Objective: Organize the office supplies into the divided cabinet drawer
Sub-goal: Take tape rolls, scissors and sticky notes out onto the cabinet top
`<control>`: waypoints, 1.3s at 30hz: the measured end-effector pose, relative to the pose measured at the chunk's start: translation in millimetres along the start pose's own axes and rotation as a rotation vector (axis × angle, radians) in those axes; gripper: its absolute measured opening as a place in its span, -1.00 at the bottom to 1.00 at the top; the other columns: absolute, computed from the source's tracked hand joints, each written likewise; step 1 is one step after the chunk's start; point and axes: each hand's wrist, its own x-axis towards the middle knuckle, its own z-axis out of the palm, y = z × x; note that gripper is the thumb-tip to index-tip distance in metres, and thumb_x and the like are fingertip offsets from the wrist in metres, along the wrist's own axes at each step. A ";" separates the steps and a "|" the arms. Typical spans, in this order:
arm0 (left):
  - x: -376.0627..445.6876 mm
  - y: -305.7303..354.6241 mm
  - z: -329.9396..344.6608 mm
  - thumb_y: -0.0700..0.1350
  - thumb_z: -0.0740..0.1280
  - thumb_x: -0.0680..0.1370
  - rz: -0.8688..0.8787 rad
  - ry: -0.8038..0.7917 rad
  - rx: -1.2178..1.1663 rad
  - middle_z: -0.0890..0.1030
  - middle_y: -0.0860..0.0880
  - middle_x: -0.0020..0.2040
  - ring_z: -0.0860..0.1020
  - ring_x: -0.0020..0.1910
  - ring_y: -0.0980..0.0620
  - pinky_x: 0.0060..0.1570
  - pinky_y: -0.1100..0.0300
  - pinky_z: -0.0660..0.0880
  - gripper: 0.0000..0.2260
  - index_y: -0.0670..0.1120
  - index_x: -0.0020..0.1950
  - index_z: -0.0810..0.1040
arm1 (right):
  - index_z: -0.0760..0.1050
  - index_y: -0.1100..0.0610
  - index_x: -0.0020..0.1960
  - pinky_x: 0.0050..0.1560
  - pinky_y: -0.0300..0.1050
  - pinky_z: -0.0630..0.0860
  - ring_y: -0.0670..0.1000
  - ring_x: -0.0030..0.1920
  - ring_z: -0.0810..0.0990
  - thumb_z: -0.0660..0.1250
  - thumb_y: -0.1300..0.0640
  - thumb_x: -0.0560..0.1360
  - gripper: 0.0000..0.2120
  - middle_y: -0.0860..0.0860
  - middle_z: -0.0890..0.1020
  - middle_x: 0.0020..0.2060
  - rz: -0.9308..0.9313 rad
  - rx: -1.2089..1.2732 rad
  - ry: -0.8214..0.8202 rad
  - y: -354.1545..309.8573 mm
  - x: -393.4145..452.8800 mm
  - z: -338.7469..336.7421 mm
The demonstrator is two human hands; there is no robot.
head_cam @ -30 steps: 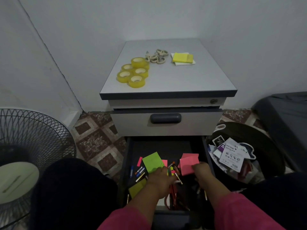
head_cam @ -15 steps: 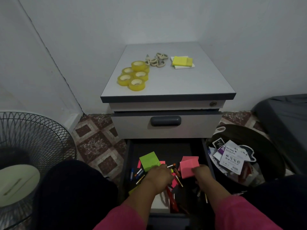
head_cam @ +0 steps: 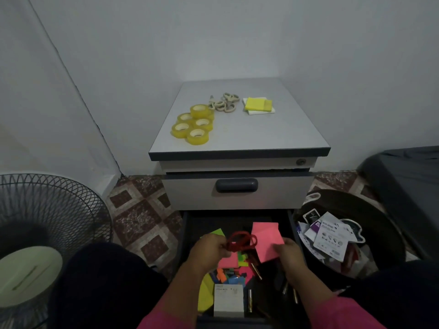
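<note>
view from the head camera, looking down into the open bottom drawer (head_cam: 187, 233) of a small grey pedestal cabinet (head_cam: 237, 136). the left hand (head_cam: 209, 251) has its fingers curled round the looped handles of a pair of red-handled scissors (head_cam: 242, 241), lifted above the drawer's clutter; the blades are hidden, so the long axis cannot be told. the right hand (head_cam: 288, 251) pinches the lower corner of a bright pink sticky-note pad (head_cam: 267, 241), held tilted, its face toward the camera. scissors and pad lie just beside one another between the two hands, the scissors nearer the left hand and the pad nearer the right.

below them the drawer holds a mixed heap: a lime-green sheet of paper (head_cam: 205, 295), a white boxed note block (head_cam: 228, 300), small coloured paper tabs (head_cam: 234, 275) and several pens (head_cam: 256, 271). no dividers can be made out in the dark interior.

on the cabinet top, well apart from the hands, lie five yellow tape rolls (head_cam: 193, 124), a cluster of cream rings (head_cam: 224, 104) and a yellow sticky-note stack (head_cam: 259, 104). judged from this, sorting has scarcely begun; each held item likely needs its own compartment.
</note>
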 end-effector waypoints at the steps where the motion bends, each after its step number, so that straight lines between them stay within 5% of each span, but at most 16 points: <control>1: 0.6 -0.5 -4.3 -0.22 0.42 0.47 -0.016 0.030 -0.075 0.47 0.03 -0.37 0.46 -0.33 0.07 -0.29 0.25 0.34 -0.87 -0.05 -0.26 0.58 | 0.41 0.28 0.18 -0.22 -0.08 0.44 0.17 -0.03 0.52 0.17 0.36 0.54 -0.78 0.20 0.56 -0.03 -0.032 0.018 -0.029 -4.6 -5.0 2.1; 6: 0.7 7.7 -28.5 -0.31 0.41 0.46 0.037 0.202 -0.342 0.52 0.04 -0.39 0.48 -0.38 0.15 -0.28 0.23 0.39 -0.72 0.00 -0.37 0.52 | 0.45 0.21 -0.05 -0.33 -0.13 0.40 0.11 -0.21 0.51 0.15 0.36 0.54 -0.87 0.19 0.56 -0.17 -0.217 0.145 -0.058 -31.2 -38.6 16.6; 13: -17.7 62.8 -77.5 -0.28 0.38 0.51 0.237 0.362 -0.478 0.64 0.09 -0.28 0.56 -0.25 0.20 -0.17 0.32 0.46 -0.86 -0.06 -0.19 0.62 | 0.48 0.19 0.03 -0.27 -0.18 0.41 0.03 -0.13 0.52 0.11 0.38 0.55 -0.78 0.11 0.58 -0.10 -0.465 0.284 -0.125 -85.4 -79.0 25.6; 20: -33.1 135.0 -133.1 -0.31 0.34 0.53 0.373 0.476 -0.612 0.59 0.15 -0.42 0.51 -0.40 0.28 -0.35 0.46 0.39 -0.88 -0.15 -0.18 0.60 | 0.55 0.12 0.11 -0.34 -0.24 0.44 -0.10 -0.27 0.53 0.16 0.34 0.57 -0.75 0.03 0.64 -0.14 -0.646 0.397 -0.149 -156.2 -89.4 26.6; 24: -16.5 160.3 -171.3 -0.18 0.42 0.50 0.300 0.566 -0.592 0.59 0.03 -0.41 0.45 -0.52 0.18 -0.52 0.39 0.36 -0.91 -0.20 -0.15 0.62 | 0.53 0.10 0.15 -0.20 -0.14 0.50 -0.02 -0.14 0.58 0.19 0.26 0.58 -0.78 0.04 0.67 -0.05 -0.673 0.348 -0.113 -212.0 -76.1 30.5; 27: 8.6 171.9 -198.9 -0.22 0.45 0.46 0.233 0.624 -0.639 0.66 -0.06 -0.23 0.60 -0.30 0.06 -0.20 0.20 0.56 -0.93 -0.09 -0.15 0.60 | 0.49 0.07 0.07 -0.15 -0.11 0.47 -0.02 -0.13 0.55 0.18 0.23 0.57 -0.84 0.02 0.62 -0.07 -0.695 0.286 -0.008 -256.7 -47.3 36.4; 30: 33.8 179.4 -221.4 -0.23 0.48 0.44 0.151 0.628 -0.722 0.67 -0.10 -0.10 0.64 -0.09 -0.06 0.08 -0.07 0.56 -0.83 -0.03 -0.13 0.52 | 0.51 0.19 0.15 -0.26 -0.19 0.39 -0.02 -0.18 0.50 0.18 0.22 0.55 -0.77 0.05 0.57 -0.08 -0.709 0.191 0.112 -293.5 -6.0 44.8; 34: 62.2 185.7 -244.3 -0.29 0.47 0.43 0.124 0.580 -0.797 0.67 -0.15 -0.17 0.65 -0.07 -0.17 0.11 -0.18 0.54 -0.86 -0.14 -0.24 0.54 | 0.48 0.22 0.22 -0.23 -0.29 0.40 0.08 0.04 0.54 0.18 0.18 0.58 -0.74 0.08 0.58 0.05 -0.743 0.009 0.202 -318.8 42.5 47.0; 39: 94.5 195.6 -260.8 -0.32 0.47 0.42 0.079 0.574 -0.743 0.63 -0.15 -0.20 0.63 -0.10 -0.16 0.09 -0.17 0.55 -0.79 -0.13 -0.24 0.47 | 0.42 0.23 0.35 0.21 -0.04 0.36 0.17 0.25 0.46 0.20 0.02 0.60 -0.59 0.18 0.54 0.22 -0.801 -0.267 0.304 -316.0 77.5 46.4</control>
